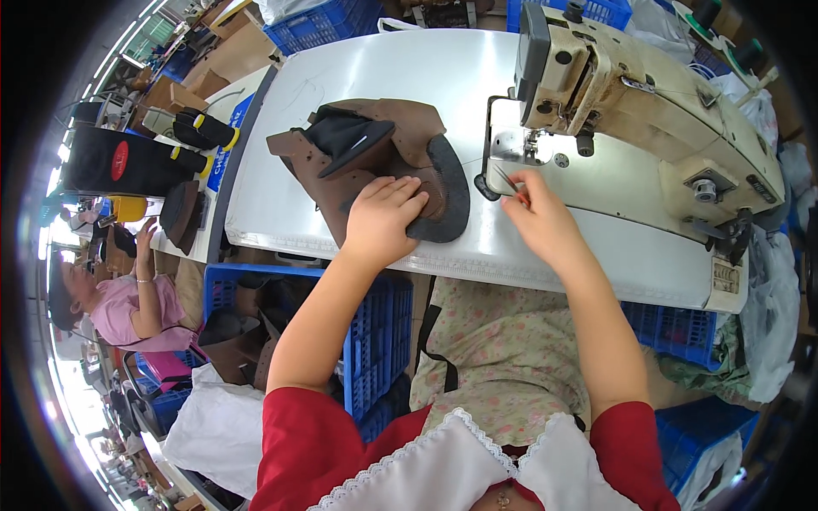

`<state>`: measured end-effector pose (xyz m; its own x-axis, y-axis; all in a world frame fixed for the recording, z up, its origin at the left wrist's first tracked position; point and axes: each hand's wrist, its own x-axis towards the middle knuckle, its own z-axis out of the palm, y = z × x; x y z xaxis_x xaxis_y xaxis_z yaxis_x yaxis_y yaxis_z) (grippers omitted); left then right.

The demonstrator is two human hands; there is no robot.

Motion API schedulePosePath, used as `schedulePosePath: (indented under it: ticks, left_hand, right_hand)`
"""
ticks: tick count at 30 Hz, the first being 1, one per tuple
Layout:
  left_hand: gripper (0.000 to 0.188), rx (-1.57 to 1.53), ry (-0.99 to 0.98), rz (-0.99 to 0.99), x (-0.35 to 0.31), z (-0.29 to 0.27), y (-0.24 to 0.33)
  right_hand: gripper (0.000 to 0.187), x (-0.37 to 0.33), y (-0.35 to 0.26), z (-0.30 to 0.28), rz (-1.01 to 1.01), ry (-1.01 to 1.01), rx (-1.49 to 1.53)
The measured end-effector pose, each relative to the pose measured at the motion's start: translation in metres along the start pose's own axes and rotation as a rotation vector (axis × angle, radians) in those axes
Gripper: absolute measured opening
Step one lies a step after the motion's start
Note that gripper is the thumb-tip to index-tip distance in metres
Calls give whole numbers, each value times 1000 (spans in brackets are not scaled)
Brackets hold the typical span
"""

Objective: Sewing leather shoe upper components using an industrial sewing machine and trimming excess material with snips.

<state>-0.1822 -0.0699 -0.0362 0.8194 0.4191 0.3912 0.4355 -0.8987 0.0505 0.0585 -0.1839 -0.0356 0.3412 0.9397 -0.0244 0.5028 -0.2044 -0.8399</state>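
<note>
A brown leather shoe upper (pixel 328 194) with black lining and a black curved edge strip lies on the white sewing table (pixel 341 64). My left hand (pixel 388 217) lies palm down on its near part, fingers laid over the leather and nothing visibly gripped. To the right, my right hand (pixel 541 217) is closed around a thin pointed metal tool (pixel 504 177); whether it is snips or tweezers I cannot tell. The tool's tip is beside the needle plate (pixel 509 140) of the sewing machine (pixel 648 111), apart from the upper.
Blue crates stand behind and below the table; one crate (pixel 379 349) near my left arm holds dark leather pieces. Thread spools (pixel 745 55) stand at the back right. On the left, a person in pink (pixel 136 311) sits near another machine (pixel 94 162).
</note>
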Motion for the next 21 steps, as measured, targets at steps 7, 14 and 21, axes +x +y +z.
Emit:
schedulePosePath:
  ticks: [7, 14, 21]
  left_hand:
    - [49, 8, 31, 13, -5, 2, 2]
    - [46, 1, 91, 12, -4, 8, 4]
    - [48, -4, 72, 15, -1, 6, 5]
  right_hand:
    - [34, 11, -21, 34, -153, -38, -42]
    - [35, 12, -18, 45, -112, 24, -124]
    - [30, 18, -20, 52, -77, 79, 9]
